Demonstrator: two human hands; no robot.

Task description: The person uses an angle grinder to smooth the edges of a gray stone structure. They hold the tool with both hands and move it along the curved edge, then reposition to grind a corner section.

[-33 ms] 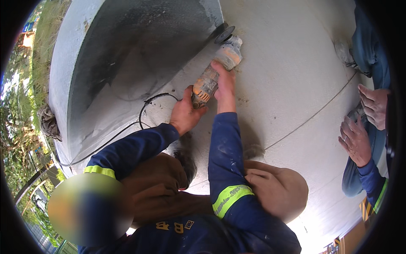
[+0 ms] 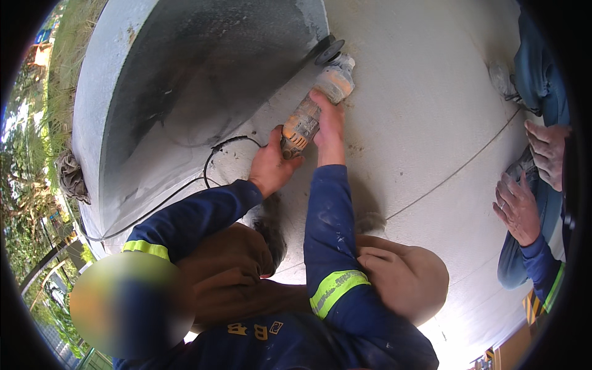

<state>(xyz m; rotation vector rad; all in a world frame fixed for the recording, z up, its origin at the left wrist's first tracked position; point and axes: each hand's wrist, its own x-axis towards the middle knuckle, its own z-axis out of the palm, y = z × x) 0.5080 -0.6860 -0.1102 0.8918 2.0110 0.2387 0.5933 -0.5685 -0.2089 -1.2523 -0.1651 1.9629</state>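
A dust-covered orange angle grinder (image 2: 302,120) is held in both my hands, low over the pale concrete surface (image 2: 419,111). My left hand (image 2: 273,166) is closed around its rear end, beside the black power cord (image 2: 206,165). My right hand (image 2: 330,123) wraps the body farther forward, with the thumb lying along the top. At the far end, the dark round disc (image 2: 330,52) sits by the bottom corner of a grey concrete wall (image 2: 185,80). Whether the disc touches the concrete or spins, I cannot tell.
Another person's hands (image 2: 519,206) and blue trousers show at the right. A thin line (image 2: 456,163) runs across the concrete toward that person. A crumpled dark cloth (image 2: 73,177) lies at the left, by the wall's outer edge, with grass and plants beyond.
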